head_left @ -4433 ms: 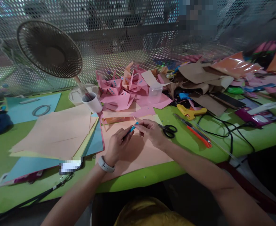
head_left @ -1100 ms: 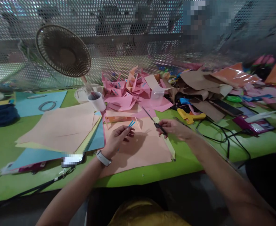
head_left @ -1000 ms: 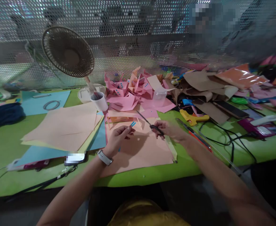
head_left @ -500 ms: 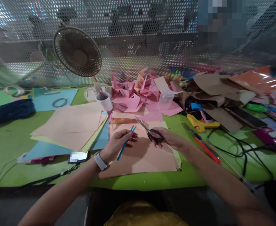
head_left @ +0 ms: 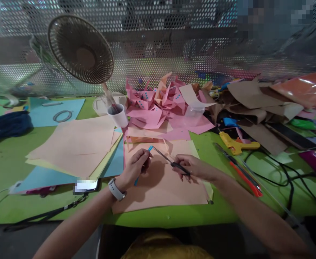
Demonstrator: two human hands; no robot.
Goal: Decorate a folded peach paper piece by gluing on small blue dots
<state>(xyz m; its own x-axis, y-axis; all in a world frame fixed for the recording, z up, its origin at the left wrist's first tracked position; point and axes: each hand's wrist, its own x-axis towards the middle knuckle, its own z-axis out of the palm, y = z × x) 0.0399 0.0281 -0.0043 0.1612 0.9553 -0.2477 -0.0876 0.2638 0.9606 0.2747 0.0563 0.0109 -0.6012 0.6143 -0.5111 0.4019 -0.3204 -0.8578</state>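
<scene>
My left hand [head_left: 138,163] pinches narrow blue paper strips [head_left: 150,148]; their upper ends poke out above the fingertips and a lower end shows under the hand. In my right hand [head_left: 188,166] is a pair of scissors [head_left: 165,157], seen nearly edge-on, fingers round the black handles. The blade tips are right beside the upper ends of the strips; whether they touch I cannot tell. Both hands are above a sheet of peach paper [head_left: 171,190] on the green table [head_left: 158,222].
Left lies a stack of coloured paper [head_left: 74,144], with a white cup [head_left: 117,116] and fan [head_left: 82,50] behind. Pink folded paper pieces [head_left: 152,100] stand at the back. To the right are a yellow glue gun [head_left: 237,144], a red-handled cutter [head_left: 245,178] and black cables [head_left: 279,172].
The scissors have turned edge-on, and their tips have come to the upper ends of the blue strips. The view has shifted slightly.
</scene>
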